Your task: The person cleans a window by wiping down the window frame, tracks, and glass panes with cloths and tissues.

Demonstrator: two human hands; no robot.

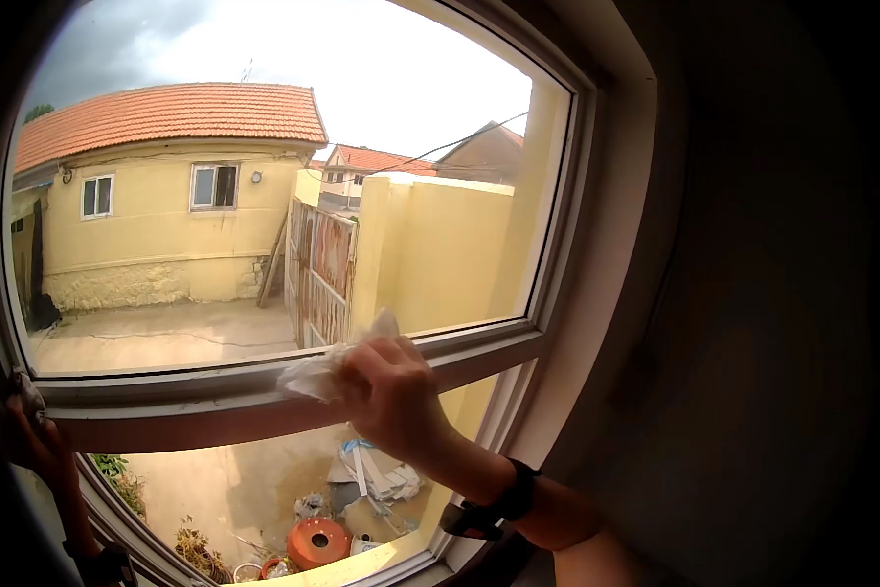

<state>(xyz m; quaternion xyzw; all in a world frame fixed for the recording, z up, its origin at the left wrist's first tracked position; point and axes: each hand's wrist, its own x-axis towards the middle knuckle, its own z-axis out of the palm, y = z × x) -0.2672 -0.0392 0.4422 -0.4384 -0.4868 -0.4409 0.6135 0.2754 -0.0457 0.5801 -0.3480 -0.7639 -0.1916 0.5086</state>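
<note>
Wiping the pale window rail (195, 395), which looked like the step in hand, called for light, even pressure and long passes along its length, with the cloth refolded to a clean face as it picked up dirt. A fingertip behind the fabric would have suited the rail's narrow ledges better than a loose bunch.

The right hand (396, 386) had its fingers drawn in, pinching the crumpled white cloth (311, 377) near the centre of the frame. The cloth lay against the rail, mostly poking out left of the fingers, one tip standing above the knuckles.

At the lower left edge, the left hand (39, 440) was just beside a small greyish object (29, 393); dimness hid whether it gripped anything.
</note>
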